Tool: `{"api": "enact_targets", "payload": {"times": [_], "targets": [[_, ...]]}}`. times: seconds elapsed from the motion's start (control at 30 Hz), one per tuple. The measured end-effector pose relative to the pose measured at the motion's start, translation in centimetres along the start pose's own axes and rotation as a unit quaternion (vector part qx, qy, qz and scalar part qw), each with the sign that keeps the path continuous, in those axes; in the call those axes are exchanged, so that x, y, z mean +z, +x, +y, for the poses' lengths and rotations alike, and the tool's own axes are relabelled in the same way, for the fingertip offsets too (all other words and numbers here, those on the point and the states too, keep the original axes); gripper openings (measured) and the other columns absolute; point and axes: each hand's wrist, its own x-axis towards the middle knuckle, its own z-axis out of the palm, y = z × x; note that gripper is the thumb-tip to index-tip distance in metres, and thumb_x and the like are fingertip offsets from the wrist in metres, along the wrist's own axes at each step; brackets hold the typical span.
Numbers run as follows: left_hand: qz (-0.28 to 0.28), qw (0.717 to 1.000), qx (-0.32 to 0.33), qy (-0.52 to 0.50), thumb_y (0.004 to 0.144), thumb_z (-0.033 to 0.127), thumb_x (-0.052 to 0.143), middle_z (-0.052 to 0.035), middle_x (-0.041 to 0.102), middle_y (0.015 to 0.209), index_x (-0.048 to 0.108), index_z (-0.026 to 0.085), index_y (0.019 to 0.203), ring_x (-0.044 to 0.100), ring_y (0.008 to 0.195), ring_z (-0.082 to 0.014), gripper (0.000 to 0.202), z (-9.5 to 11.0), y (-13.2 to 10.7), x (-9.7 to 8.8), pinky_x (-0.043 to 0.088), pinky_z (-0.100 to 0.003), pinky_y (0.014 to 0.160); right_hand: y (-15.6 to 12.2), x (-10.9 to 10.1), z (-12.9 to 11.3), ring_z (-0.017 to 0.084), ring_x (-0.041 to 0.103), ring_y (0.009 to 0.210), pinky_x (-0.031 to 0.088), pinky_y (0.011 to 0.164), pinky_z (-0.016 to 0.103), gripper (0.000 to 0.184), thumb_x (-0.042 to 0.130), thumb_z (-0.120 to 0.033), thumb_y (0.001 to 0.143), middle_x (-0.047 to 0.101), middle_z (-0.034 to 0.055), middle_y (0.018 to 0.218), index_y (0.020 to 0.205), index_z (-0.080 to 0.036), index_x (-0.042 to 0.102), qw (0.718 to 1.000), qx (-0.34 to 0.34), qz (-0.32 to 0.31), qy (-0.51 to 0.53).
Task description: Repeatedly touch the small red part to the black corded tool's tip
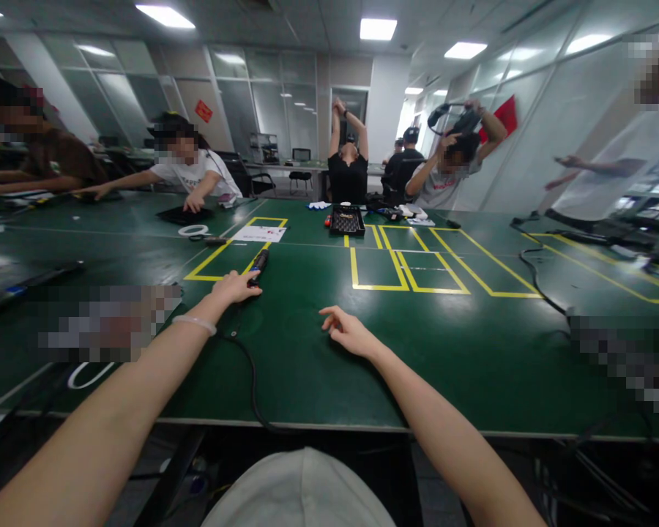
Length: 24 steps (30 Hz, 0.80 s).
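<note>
My left hand (235, 288), with a pale bangle (195, 322) on its wrist, is closed on the near end of a black electric screwdriver (260, 259). Finger and thumb lie on either side of the tool, which points away from me; its grip is partly hidden. A black cable (251, 369) runs from near this hand over the table's front edge. To the right, my right hand (348, 331) hovers at the green table (302, 366) with loosely bent, parted fingers and holds nothing. Beyond the screwdriver lies a printed white sheet (259, 233).
Yellow tape (381, 288) marks rectangles on the tabletop. A black tray (346, 220) with small parts stands at the far side. White cable loops (193, 230) lie left of the sheet. Several people sit around the table; one person's hand (196, 200) touches a black flat item.
</note>
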Motion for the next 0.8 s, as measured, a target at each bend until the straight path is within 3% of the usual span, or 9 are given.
{"api": "enact_targets", "payload": {"times": [0.17, 0.33, 0.47, 0.57, 0.63, 0.73, 0.8], "targets": [[0.067, 0.997, -0.026, 0.041, 0.080, 0.059, 0.049, -0.0177, 0.056, 0.115, 0.051, 0.026, 0.132, 0.056, 0.101, -0.0376, 0.062, -2.0, 0.7, 0.4, 0.044, -0.046, 0.081, 0.0, -0.1, -0.1, 0.012, 0.055, 0.076, 0.043, 0.071, 0.025, 0.050, 0.046, -0.003, 0.073, 0.060, 0.0012, 0.091, 0.119, -0.019, 0.048, 1.000, 0.001, -0.001, 0.003], [0.185, 0.981, -0.001, 0.066, 0.083, 0.044, 0.050, -0.0208, 0.056, 0.114, 0.055, 0.011, 0.119, 0.058, 0.097, -0.0327, 0.049, -1.4, -1.2, 1.6, 0.044, -0.040, 0.080, 0.0, 0.0, -0.1, 0.011, 0.055, 0.076, 0.043, 0.070, 0.024, 0.048, 0.046, -0.004, 0.074, 0.061, 0.0015, 0.092, 0.119, -0.018, 0.049, 1.000, 0.000, 0.000, 0.005], [0.167, 0.984, -0.019, 0.050, 0.085, 0.036, 0.046, -0.0212, 0.061, 0.108, 0.061, 0.009, 0.110, 0.061, 0.093, -0.0324, 0.040, -1.2, -1.4, 1.1, 0.045, -0.039, 0.077, 0.1, 0.1, 0.0, 0.011, 0.055, 0.076, 0.043, 0.071, 0.025, 0.046, 0.047, -0.004, 0.075, 0.062, 0.0013, 0.091, 0.119, -0.018, 0.050, 1.000, -0.001, -0.002, -0.002], [0.111, 0.993, -0.045, 0.022, 0.083, 0.034, 0.049, -0.0216, 0.065, 0.104, 0.065, 0.010, 0.099, 0.063, 0.092, -0.0337, 0.033, -1.3, -0.5, -0.4, 0.045, -0.039, 0.076, 0.2, 0.2, 0.0, 0.011, 0.056, 0.075, 0.044, 0.071, 0.025, 0.045, 0.048, -0.005, 0.075, 0.062, 0.0011, 0.091, 0.118, -0.019, 0.050, 1.000, 0.004, 0.000, 0.001], [0.111, 0.992, -0.053, 0.002, 0.082, 0.034, 0.051, -0.0213, 0.067, 0.101, 0.066, 0.010, 0.097, 0.063, 0.093, -0.0341, 0.032, -1.1, -0.3, -1.4, 0.045, -0.040, 0.078, 0.2, 0.3, 0.0, 0.011, 0.056, 0.075, 0.044, 0.071, 0.025, 0.043, 0.049, -0.006, 0.076, 0.062, 0.0012, 0.091, 0.117, -0.018, 0.051, 1.000, 0.009, 0.002, 0.007], [0.161, 0.982, -0.040, -0.085, 0.085, 0.037, 0.048, -0.0168, 0.068, 0.094, 0.063, 0.014, 0.101, 0.063, 0.091, -0.0307, 0.032, 1.0, -1.4, -2.4, 0.044, -0.040, 0.079, 0.4, 0.4, 0.1, 0.011, 0.056, 0.076, 0.045, 0.072, 0.025, 0.039, 0.051, -0.009, 0.078, 0.062, 0.0010, 0.090, 0.115, -0.019, 0.052, 0.999, 0.014, 0.006, 0.031], [0.125, 0.966, 0.008, -0.227, 0.085, 0.040, 0.048, -0.0104, 0.067, 0.086, 0.063, 0.017, 0.099, 0.062, 0.082, -0.0240, 0.030, 3.6, -3.3, -2.3, 0.046, -0.034, 0.074, 0.6, 0.4, 0.2, 0.010, 0.057, 0.074, 0.046, 0.069, 0.024, 0.033, 0.052, -0.013, 0.080, 0.062, 0.0010, 0.089, 0.113, -0.018, 0.053, 0.997, 0.027, 0.011, 0.068]]}}
